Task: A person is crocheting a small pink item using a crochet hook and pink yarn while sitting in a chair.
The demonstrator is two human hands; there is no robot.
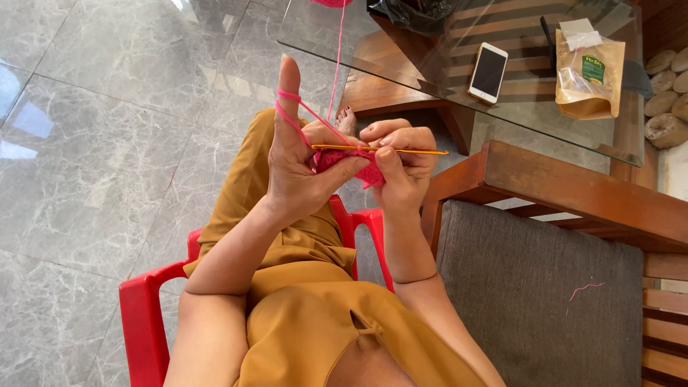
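Pink yarn loops raised left hand | right hand pinches crochet hook

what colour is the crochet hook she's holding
The crochet hook is golden orange, held in the right hand; the head view shows it clearly.

A glass tabletop on a wooden frame is carrying a white phone near its near edge, a tan pouch toward its right edge and a black bag at its far edge. A pink yarn scrap is lying on a grey seat cushion. A red plastic chair is standing on the grey marble floor.
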